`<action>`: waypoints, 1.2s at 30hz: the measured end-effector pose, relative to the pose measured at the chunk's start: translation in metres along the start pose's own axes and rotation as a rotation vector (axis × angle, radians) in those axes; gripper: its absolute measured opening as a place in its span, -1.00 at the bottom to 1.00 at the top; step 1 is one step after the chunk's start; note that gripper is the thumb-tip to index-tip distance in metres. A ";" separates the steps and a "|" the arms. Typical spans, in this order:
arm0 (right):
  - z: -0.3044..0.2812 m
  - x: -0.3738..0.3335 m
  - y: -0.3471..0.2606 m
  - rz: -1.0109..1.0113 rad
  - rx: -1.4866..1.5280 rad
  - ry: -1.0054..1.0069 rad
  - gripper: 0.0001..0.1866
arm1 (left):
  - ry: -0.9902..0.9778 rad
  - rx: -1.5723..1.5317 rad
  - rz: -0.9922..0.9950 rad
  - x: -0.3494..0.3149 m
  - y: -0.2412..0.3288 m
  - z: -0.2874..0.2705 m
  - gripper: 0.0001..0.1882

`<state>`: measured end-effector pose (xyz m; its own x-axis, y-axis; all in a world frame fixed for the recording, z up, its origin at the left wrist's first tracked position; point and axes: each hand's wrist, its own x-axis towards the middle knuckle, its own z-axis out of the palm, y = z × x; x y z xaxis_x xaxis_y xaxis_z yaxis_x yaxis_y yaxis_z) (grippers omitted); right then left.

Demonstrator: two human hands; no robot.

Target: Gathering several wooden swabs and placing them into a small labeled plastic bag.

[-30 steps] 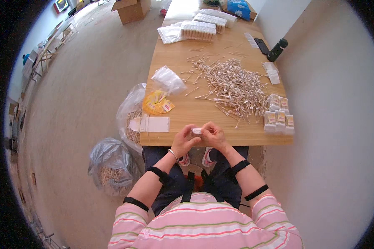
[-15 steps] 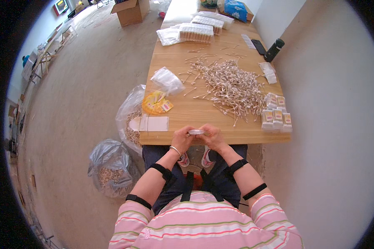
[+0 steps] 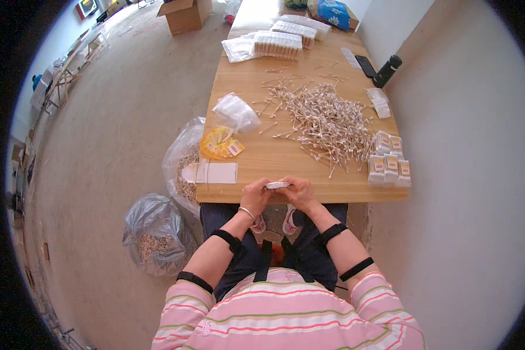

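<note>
At the table's near edge, my left hand and my right hand are closed on the two ends of a small pack of cotton swabs. Its white top faces up between my fingers; the rest of it is hidden by my hands. A large heap of loose cotton swabs lies beyond my hands on the wooden table. To the right stand several filled swab packs with yellow labels. Left of my hands lie a white card-like piece, a fan of yellow labels and empty clear bags.
Bundled swab packs stand at the table's far end. A dark bottle and a black phone lie near the wall on the right. Two plastic sacks of swabs, one grey, one clear, stand on the floor at left.
Almost nothing differs. The pack between my hands has tilted slightly, and both hands stay at the table's near edge. The whole view has shifted a little.
</note>
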<state>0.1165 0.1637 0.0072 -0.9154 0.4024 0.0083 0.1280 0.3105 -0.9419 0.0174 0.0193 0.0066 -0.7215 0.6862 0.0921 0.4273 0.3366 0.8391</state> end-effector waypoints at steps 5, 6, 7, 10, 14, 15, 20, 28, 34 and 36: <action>0.008 0.002 -0.002 -0.063 0.138 0.090 -0.78 | 0.013 -0.260 0.027 0.001 -0.010 -0.001 -0.77; 0.008 0.001 0.004 -0.060 0.136 0.095 -0.78 | 0.008 -0.263 0.029 0.003 -0.007 -0.001 -0.77; 0.008 0.002 0.009 -0.035 0.206 0.031 -0.77 | -0.036 -0.201 0.020 0.005 -0.003 0.000 -0.76; 0.006 0.002 0.011 0.010 0.078 -0.054 -0.78 | -0.091 -0.054 -0.002 0.004 -0.004 -0.002 -0.77; 0.005 0.001 0.009 0.027 -0.194 -0.041 -0.84 | -0.033 0.069 0.062 0.002 -0.008 0.000 -0.82; 0.004 0.001 0.008 0.025 -0.194 -0.042 -0.84 | -0.031 0.069 0.062 0.002 -0.009 0.001 -0.82; -0.005 0.004 0.011 -0.156 -0.346 -0.032 -0.81 | -0.070 0.110 0.022 0.004 -0.002 0.000 -0.81; -0.004 -0.004 -0.008 -0.015 0.175 -0.016 -0.71 | -0.098 -0.350 0.064 0.005 0.003 -0.017 -0.67; -0.008 -0.005 0.002 -0.006 0.033 -0.014 -0.76 | -0.138 -0.245 0.070 0.005 0.000 -0.009 -0.71; -0.008 -0.005 0.001 -0.005 0.006 -0.008 -0.76 | -0.113 -0.253 0.058 0.004 -0.002 -0.006 -0.71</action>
<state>0.1246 0.1690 0.0087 -0.9190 0.3941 0.0100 0.1216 0.3076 -0.9437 0.0101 0.0172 0.0085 -0.6284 0.7720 0.0952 0.3061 0.1329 0.9427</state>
